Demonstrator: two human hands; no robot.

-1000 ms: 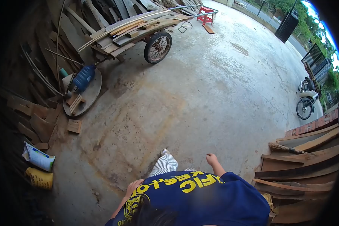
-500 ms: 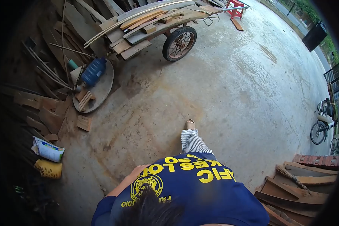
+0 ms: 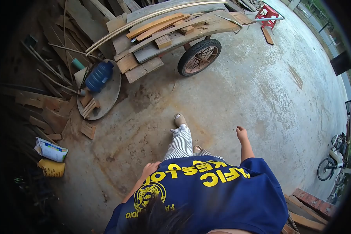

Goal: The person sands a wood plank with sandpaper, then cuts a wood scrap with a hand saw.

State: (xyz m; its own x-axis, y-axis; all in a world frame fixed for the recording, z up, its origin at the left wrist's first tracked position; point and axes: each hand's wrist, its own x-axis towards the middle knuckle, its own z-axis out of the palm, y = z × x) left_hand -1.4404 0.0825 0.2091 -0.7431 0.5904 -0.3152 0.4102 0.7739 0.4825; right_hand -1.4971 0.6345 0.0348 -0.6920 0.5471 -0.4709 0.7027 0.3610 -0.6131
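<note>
My right hand [image 3: 241,133] hangs out in front of my body to the right, above the concrete floor. Its fingers look loosely curled, and nothing shows in them. Against the front of my navy shirt [image 3: 222,199] rests my left hand [image 3: 150,168], low on the left side; its fingers are mostly hidden along the shirt edge. Neither hand touches any other object. Below the shirt, my striped trousers [image 3: 179,142] and a beige sandal [image 3: 179,119] show, with one foot ahead of the other.
Ahead, a cart with a spoked wheel [image 3: 199,57] carries planks [image 3: 160,27]. A round slab [image 3: 115,91] holds a blue water jug [image 3: 99,76] and wood blocks. Sacks [image 3: 52,150] lie left. A red stool [image 3: 266,15] stands far ahead; a motorbike [image 3: 329,163] is parked right.
My right hand has come into view at the right. My left foot has stepped forward. The cart and slab look slightly closer.
</note>
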